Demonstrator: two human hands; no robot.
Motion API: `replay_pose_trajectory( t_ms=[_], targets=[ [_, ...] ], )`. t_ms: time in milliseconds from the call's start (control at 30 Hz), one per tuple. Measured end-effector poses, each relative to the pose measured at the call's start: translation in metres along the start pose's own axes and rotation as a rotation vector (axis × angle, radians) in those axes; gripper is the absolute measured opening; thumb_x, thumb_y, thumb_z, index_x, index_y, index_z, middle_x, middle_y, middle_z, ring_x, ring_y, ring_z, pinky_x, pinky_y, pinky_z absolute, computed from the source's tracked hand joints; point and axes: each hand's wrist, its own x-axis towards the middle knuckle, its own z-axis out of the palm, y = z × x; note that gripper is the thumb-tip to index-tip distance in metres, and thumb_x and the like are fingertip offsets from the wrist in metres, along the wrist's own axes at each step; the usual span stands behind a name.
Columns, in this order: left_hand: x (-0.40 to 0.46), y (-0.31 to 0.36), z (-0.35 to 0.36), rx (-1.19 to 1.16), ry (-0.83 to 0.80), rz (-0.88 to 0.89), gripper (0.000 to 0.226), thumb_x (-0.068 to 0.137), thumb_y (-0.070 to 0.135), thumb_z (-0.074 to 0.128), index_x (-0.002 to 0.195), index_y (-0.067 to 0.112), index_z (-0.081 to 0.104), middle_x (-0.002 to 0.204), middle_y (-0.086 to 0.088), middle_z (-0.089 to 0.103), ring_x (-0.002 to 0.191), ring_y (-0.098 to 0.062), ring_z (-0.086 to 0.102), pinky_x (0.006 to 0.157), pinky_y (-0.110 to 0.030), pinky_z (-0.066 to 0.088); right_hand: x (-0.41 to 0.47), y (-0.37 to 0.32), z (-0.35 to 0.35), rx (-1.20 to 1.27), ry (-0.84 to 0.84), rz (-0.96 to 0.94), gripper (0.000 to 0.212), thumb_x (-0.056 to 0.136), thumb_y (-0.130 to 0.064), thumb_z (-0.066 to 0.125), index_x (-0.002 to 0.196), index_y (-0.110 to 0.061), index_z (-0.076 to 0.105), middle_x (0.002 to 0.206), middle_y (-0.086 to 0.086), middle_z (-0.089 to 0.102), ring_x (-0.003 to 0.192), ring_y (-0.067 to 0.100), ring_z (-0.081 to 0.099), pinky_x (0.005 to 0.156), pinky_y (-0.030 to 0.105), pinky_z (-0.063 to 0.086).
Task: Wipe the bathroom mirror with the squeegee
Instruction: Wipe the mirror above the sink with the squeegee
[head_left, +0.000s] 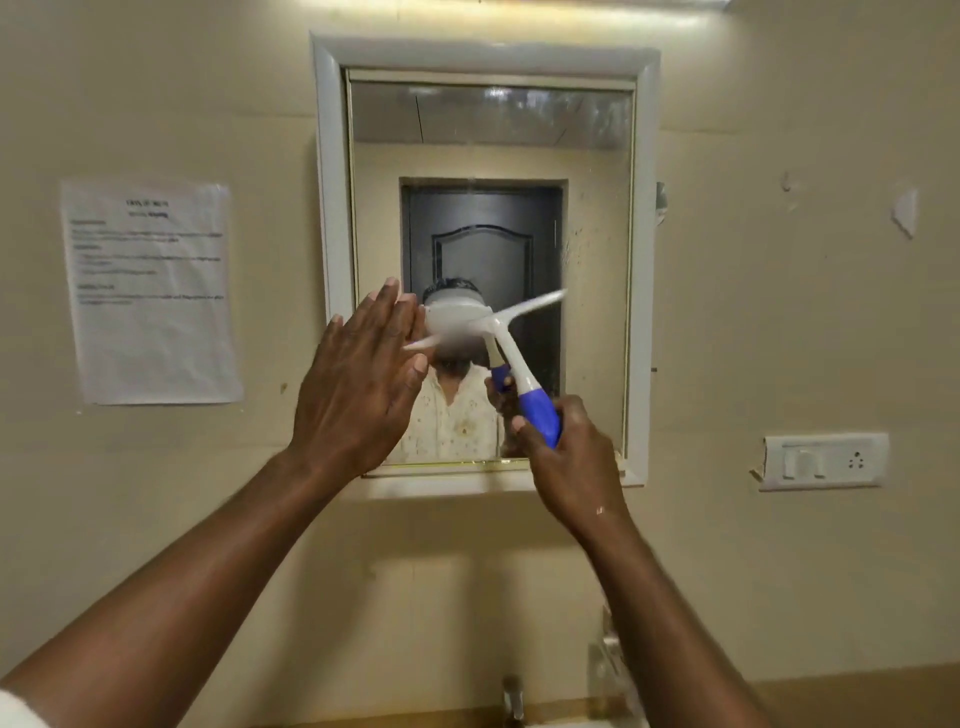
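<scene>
A white-framed bathroom mirror (597, 234) hangs on the beige wall, with spots and streaks on its right and upper glass. My right hand (566, 457) grips the blue handle of a white squeegee (511, 358). Its blade is tilted, right end higher, and blurred in front of the lower middle of the glass. My left hand (358, 384) is raised flat with fingers apart, at the mirror's lower left edge, touching or nearly touching the blade's left end. The mirror reflects a dark door and a person.
A printed paper notice (150, 291) is taped to the wall left of the mirror. A white switch and socket plate (826, 460) sits at the lower right. A metal tap (513, 696) and a basin rim show at the bottom edge.
</scene>
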Motion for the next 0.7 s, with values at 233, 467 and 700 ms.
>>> replay_pose_trajectory(
  t_ms=[233, 467, 700],
  targets=[
    [0.042, -0.023, -0.038, 0.051, 0.085, 0.006, 0.066, 0.093, 0.054, 0.012, 0.151, 0.021, 0.010, 0.160, 0.002, 0.004, 0.146, -0.012, 0.003, 0.118, -0.040, 0.008, 0.108, -0.077, -0.031, -0.449, 0.107, -0.493, 0.037, 0.087, -0.029, 0.061, 0.121, -0.016, 0.054, 0.100, 0.004, 0.058, 0.072, 0.014, 0.048, 0.057, 0.022, 0.035],
    [0.082, -0.041, -0.063, 0.112, 0.137, 0.004, 0.069, 0.092, 0.054, 0.010, 0.151, 0.020, 0.007, 0.160, 0.002, 0.001, 0.146, -0.012, 0.000, 0.119, -0.038, 0.005, 0.183, -0.131, -0.049, -0.628, 0.098, -0.707, 0.045, 0.081, -0.018, 0.065, 0.124, -0.019, 0.053, 0.109, 0.008, 0.061, 0.084, 0.021, 0.054, 0.066, 0.034, 0.039],
    [0.103, -0.055, -0.074, 0.144, 0.176, -0.005, 0.065, 0.093, 0.049, 0.014, 0.151, 0.019, 0.006, 0.159, 0.001, 0.000, 0.146, -0.012, 0.000, 0.119, -0.036, 0.001, 0.214, -0.139, -0.046, -0.645, 0.085, -0.832, 0.050, 0.078, -0.014, 0.070, 0.125, -0.022, 0.054, 0.108, 0.006, 0.064, 0.087, 0.025, 0.061, 0.067, 0.032, 0.044]
  ],
)
